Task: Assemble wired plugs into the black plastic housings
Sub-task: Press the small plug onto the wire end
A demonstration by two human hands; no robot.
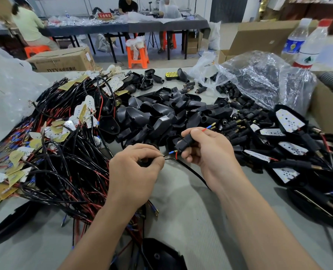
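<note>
Black plug housing [185,142], red wire [205,130] protruding

Bare throughout — left hand [136,168], right hand [210,151], both forearms uncovered to the frame's edge.

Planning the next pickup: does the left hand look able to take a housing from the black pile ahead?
Probably not yet: the left hand pinches a black wire. Otherwise the way looks free; the housing pile lies just beyond it, uncovered.
</note>
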